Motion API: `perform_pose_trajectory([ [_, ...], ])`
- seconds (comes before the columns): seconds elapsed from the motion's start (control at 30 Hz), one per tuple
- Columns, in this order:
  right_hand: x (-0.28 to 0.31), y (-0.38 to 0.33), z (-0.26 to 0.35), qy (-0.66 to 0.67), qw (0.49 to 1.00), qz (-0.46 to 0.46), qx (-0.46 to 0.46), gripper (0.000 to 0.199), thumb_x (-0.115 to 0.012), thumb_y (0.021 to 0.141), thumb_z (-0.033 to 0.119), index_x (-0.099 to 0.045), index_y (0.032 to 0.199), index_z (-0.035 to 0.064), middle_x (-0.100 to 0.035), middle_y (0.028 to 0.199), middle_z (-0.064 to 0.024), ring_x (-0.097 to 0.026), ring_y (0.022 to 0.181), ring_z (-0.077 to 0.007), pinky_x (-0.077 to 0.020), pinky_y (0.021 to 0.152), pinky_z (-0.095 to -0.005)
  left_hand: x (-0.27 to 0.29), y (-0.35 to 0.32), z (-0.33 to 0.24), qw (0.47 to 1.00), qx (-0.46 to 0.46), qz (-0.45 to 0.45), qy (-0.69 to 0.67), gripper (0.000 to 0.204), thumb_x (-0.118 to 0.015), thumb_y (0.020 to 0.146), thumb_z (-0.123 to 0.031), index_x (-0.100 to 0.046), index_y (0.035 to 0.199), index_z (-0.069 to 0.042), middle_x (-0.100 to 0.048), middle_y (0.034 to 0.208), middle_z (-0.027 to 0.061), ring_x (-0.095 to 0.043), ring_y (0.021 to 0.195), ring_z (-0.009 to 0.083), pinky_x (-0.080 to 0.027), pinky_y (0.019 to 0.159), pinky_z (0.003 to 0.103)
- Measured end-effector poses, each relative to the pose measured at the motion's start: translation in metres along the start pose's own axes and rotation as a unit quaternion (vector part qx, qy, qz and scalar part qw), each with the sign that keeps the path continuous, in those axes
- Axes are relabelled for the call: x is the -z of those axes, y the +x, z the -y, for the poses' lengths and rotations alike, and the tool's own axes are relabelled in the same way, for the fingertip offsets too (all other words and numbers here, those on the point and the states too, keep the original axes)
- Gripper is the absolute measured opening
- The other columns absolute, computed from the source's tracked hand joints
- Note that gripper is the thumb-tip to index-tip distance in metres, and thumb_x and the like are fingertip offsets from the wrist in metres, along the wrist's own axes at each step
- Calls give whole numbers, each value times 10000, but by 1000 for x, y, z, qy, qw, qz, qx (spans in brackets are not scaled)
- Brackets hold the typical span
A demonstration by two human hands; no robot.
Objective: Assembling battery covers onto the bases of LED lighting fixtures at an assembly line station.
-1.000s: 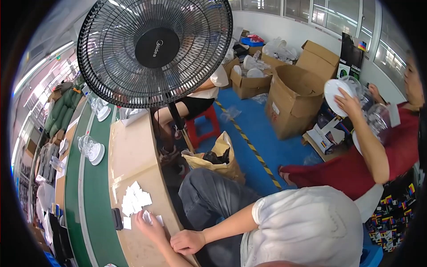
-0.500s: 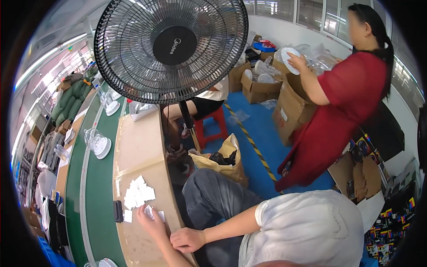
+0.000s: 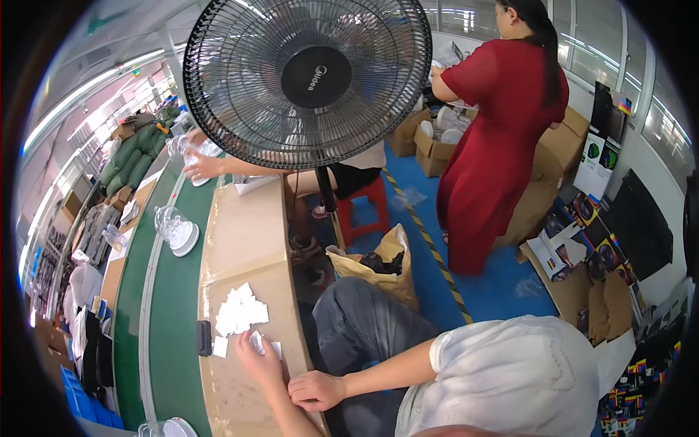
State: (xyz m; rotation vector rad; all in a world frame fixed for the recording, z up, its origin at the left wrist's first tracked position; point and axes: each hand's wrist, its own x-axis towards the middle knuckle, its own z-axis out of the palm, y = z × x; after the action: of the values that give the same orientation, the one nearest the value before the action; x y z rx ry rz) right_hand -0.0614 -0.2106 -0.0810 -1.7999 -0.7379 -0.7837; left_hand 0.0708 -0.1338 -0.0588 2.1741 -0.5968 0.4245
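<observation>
My left hand [image 3: 260, 358] rests on the cardboard-covered bench [image 3: 244, 251], its fingers curled on a small white piece of paper or card [image 3: 256, 340]. Just beyond it lies a loose pile of white pieces [image 3: 240, 309], and a single white square [image 3: 220, 347] sits to its left. My right hand [image 3: 317, 391] lies at the bench edge beside my left forearm, loosely closed, with nothing visible in it. A small black box-shaped object [image 3: 204, 338] stands at the bench's left edge.
A green conveyor [image 3: 171, 291] carries clear domes on white bases [image 3: 177, 231]. A black fan [image 3: 313, 76] stands ahead. Beyond it, another person's hands [image 3: 204, 167] reach to a dome. A person in red [image 3: 484, 146] stands at right, near cartons [image 3: 437, 154]. A yellow bag [image 3: 382, 273] sits by my knee.
The view has shifted, moving the bench rightward in the picture. The person in red has turned away from the large carton. Another person's hands now reach over the conveyor. My hands keep their places.
</observation>
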Motion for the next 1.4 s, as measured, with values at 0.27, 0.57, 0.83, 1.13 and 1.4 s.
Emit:
perform_pose_trajectory([
  [0.27, 2, 0, 0, -1, 1000, 14, -9, 53, -620, 791, 48, -573, 807, 32, -564, 841, -106, -567, 797, -303, -477, 680, -384, -3, -1, 1, 1000, -1, -15, 15, 345, -623, 849, -69, -574, 1180, 16, -544, 1250, 197, -514, 1188, 378, -417, 1003, 437],
  [0.57, 0, -3, -2, -4, 1000, 20, -18, 55, -619, 795, 54, -571, 814, 36, -565, 856, -103, -568, 809, -299, -473, 681, -379, 3, 1, -6, 999, -10, -46, -15, 316, -634, 832, -36, -591, 1140, 15, -555, 1212, 190, -534, 1145, 370, -430, 975, 434],
  [0.83, 4, -3, -1, -5, 1000, 22, -21, 63, -627, 788, 38, -599, 844, 38, -593, 888, -103, -591, 822, -302, -493, 689, -377, -4, -3, 0, 994, -40, -63, 74, 391, -630, 833, -59, -591, 1213, 23, -563, 1272, 220, -531, 1189, 386, -432, 986, 447],
  [1.13, 8, 4, 3, 8, 999, 17, -32, 28, -612, 805, 19, -586, 817, 19, -582, 841, -119, -592, 781, -314, -493, 681, -378, 8, 1, -18, 998, 24, -46, 24, 325, -656, 824, -58, -635, 1141, 7, -613, 1167, 181, -588, 1079, 361, -469, 929, 424],
  [1.4, 2, 4, 2, -3, 999, 27, -27, 49, -624, 793, 15, -616, 840, 25, -631, 868, -110, -629, 809, -289, -517, 704, -365, 5, 0, -5, 996, -6, -91, 10, 219, -612, 906, -84, -650, 1096, 18, -619, 1173, 166, -600, 1068, 337, -483, 899, 404],
])
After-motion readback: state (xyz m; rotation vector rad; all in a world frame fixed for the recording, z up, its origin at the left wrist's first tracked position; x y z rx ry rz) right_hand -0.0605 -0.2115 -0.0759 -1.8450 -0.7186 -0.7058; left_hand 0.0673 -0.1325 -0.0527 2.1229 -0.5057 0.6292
